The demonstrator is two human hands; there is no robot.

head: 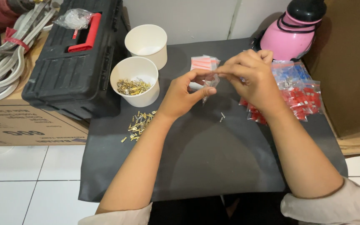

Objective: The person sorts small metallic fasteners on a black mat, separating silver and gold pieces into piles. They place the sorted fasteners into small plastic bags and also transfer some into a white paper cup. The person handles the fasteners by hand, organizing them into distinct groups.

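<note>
Bordering tiles (30, 183), mat (205, 158) under left hand (180, 98)

I hold a tiny clear plastic bag (210, 81) up between my left hand (183, 96) and my right hand (253, 75); my fingers pinch its top. Behind it, a small stack of clear bags with orange-pink strips (203, 63) lies on the dark mat. Under my right wrist are clear bags full of red bits (303, 102), and just behind them clear bags full of blue bits (290, 71). On the black toolbox at the top left sits a crumpled clear bag (75, 18). Beside the toolbox, at the left edge, stands a brown cardboard box with dark print (21, 125).
</note>
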